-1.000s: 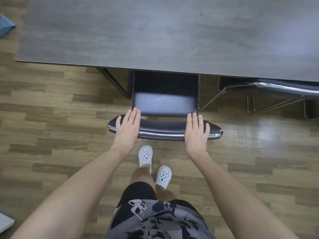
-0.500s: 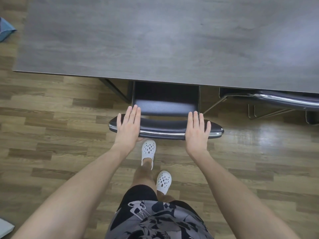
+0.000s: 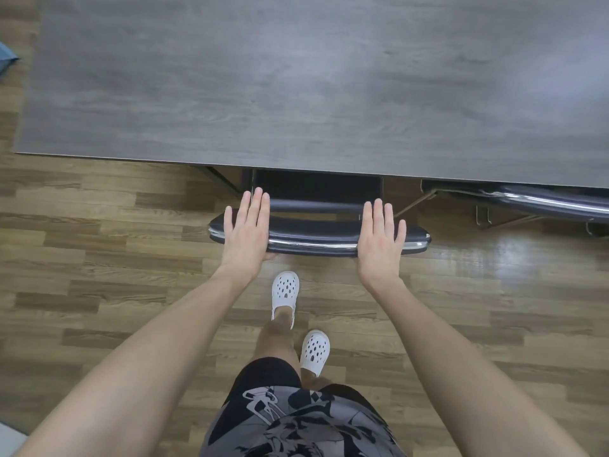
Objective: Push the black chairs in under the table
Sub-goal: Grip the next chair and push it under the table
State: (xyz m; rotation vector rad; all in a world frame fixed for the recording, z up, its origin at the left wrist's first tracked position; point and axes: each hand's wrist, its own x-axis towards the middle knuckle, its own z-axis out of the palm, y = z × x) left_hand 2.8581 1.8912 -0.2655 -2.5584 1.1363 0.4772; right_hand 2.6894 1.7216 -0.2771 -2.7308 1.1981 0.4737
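Note:
A black chair (image 3: pixel 314 234) with a chrome-trimmed backrest stands at the near edge of the grey wooden table (image 3: pixel 296 87). Most of its seat is hidden under the tabletop; only a narrow strip shows. My left hand (image 3: pixel 247 227) lies flat on the left part of the backrest top, fingers straight. My right hand (image 3: pixel 380 235) lies flat on the right part, fingers straight and slightly spread. A second black chair (image 3: pixel 543 201) sits at the right, its backrest close to the table edge.
Wood-plank floor surrounds the table. My feet in white clogs (image 3: pixel 285 290) stand just behind the chair. A dark table leg (image 3: pixel 219 178) slants down left of the chair. A blue object (image 3: pixel 6 62) shows at the far left edge.
The chair has slid forward under the table with both hands pressing its backrest; much less of the seat shows. I have stepped closer, left foot forward.

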